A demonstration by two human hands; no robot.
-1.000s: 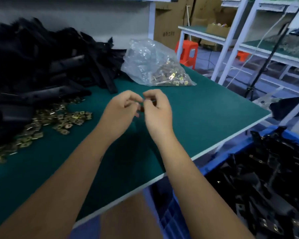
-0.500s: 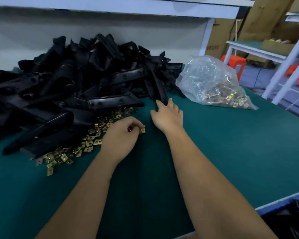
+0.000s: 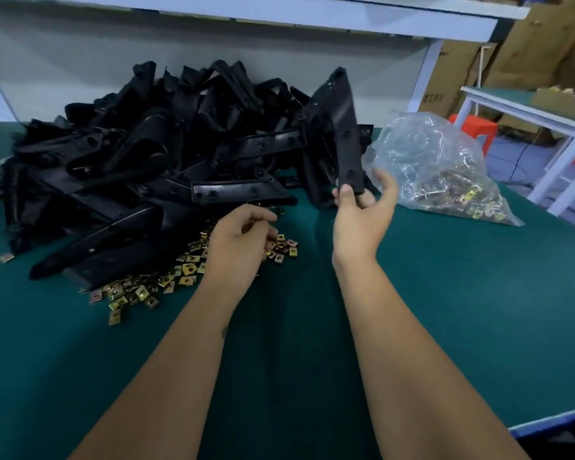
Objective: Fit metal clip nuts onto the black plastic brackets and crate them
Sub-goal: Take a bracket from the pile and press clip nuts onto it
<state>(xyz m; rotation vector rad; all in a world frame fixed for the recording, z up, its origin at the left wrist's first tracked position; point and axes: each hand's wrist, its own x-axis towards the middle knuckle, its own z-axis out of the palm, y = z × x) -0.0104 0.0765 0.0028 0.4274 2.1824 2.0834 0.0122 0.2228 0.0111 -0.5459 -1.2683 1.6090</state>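
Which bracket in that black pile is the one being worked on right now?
Start at the black bracket pile on the back of the green table, then go to its right edge, beside the clear bag of clip nuts. The bracket stands nearly upright there, its lower end pinched by the right hand; the others lie loose.

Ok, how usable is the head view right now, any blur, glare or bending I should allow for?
Head view: wide-angle bending curves the shelf edge and table edge; the black bracket pile is dark, low-contrast, with individual parts hard to separate; the plastic bag shows glare; the left hand over the loose clip nuts looks slightly soft; the right hand holding a bracket reads clearly.
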